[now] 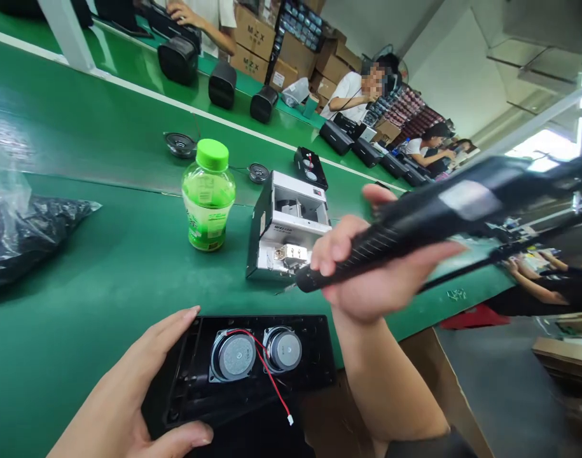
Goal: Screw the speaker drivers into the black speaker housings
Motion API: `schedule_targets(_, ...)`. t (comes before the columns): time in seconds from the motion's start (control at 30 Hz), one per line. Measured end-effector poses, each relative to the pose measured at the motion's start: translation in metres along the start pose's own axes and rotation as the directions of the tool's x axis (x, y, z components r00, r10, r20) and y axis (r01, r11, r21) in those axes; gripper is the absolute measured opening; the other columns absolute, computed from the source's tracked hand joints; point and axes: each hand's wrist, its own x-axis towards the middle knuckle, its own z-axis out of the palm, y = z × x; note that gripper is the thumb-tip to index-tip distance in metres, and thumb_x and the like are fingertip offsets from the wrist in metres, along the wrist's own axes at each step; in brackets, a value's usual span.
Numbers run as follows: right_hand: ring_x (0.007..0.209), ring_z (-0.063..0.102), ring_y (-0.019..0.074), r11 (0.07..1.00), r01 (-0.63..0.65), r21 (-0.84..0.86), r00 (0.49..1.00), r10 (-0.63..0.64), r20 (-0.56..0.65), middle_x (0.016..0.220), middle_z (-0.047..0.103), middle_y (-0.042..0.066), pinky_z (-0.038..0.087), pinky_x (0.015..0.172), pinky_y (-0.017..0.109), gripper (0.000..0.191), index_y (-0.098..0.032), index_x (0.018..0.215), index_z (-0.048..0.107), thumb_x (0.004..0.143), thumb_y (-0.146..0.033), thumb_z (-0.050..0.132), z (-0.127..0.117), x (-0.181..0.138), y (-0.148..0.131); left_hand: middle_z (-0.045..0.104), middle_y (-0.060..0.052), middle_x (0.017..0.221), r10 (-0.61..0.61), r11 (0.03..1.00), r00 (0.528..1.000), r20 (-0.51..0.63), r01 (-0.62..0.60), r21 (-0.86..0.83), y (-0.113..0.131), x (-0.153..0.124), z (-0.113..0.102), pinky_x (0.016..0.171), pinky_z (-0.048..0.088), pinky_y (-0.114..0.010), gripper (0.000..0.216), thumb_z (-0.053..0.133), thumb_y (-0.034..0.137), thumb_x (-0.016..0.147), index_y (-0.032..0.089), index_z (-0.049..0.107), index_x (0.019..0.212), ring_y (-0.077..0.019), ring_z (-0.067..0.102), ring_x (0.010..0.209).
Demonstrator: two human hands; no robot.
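Note:
My left hand (147, 375) grips the left end of a black speaker housing (314, 356), thumb along its near side and fingers at the far corner. Two round silver-backed speakers (237, 356) are seated in the housing, and a red wire (274, 381) with a white plug hangs over its near edge. In my right hand (367, 280) is a black electric screwdriver (390, 235), its bit pointing left and down, above the far side of the housing. Just behind the bit stands a white and black screw feeder (295, 219) with a metal pick-up block.
A green-capped bottle (208, 197) stands left of the feeder. A plastic bag of dark parts (33, 222) lies at the left. Loose speakers (180, 145) and another housing (311, 167) sit farther back. Black speaker boxes (222, 84) line the far belt, where people work. A cardboard box (443, 381) is below right.

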Motion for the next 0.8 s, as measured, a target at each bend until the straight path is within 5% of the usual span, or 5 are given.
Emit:
schedule_targets(0.17,0.057,0.080,0.0219,0.976,-0.213,0.038,0.950,0.198,0.242,0.077,0.083,-0.004,0.071,0.056,0.037,0.052,-0.039,0.129,0.091,0.109,-0.087,0.094,0.021,-0.026,-0.030,0.066,-0.014,0.199,0.105,0.994,0.994,0.037,-0.106,0.017,-0.003,0.007,0.000,0.135,0.074,-0.052,0.129,0.088,0.088,0.105,0.038,0.028,0.208,-0.0435,0.079,0.169)
schedule_targets(0.3,0.059,0.078,0.0233,0.940,-0.334,0.060,0.892,0.295,0.342,0.077,0.085,-0.004,0.069,0.058,0.039,0.056,-0.041,0.128,0.087,0.105,-0.091,0.095,0.042,-0.041,-0.012,0.066,-0.013,0.199,0.122,0.993,0.992,0.034,-0.122,-0.005,0.005,0.013,-0.006,0.137,0.073,-0.050,0.128,0.087,0.091,0.107,0.040,0.027,0.208,-0.0422,0.078,0.171)
schedule_targets(0.5,0.043,0.068,0.0208,0.957,-0.287,0.037,0.923,0.266,0.278,0.065,0.079,-0.006,0.059,0.044,0.034,0.068,-0.035,0.115,0.084,0.099,-0.102,0.091,0.060,-0.045,0.019,0.070,-0.015,0.194,0.110,0.992,0.993,0.037,-0.108,-0.057,0.018,0.017,-0.007,0.137,0.073,-0.053,0.129,0.087,0.095,0.106,0.041,0.028,0.207,-0.0426,0.079,0.169)
schedule_targets(0.8,0.040,0.067,0.0205,0.964,-0.266,0.003,0.935,0.257,0.245,0.064,0.079,-0.006,0.055,0.040,0.034,0.067,-0.036,0.113,0.086,0.102,-0.103,0.086,0.064,-0.050,0.030,0.071,-0.016,0.193,0.098,0.991,0.995,0.027,-0.095,-0.093,0.025,0.020,-0.006,0.139,0.072,-0.057,0.134,0.090,0.096,0.103,0.042,0.027,0.208,-0.0448,0.079,0.169)
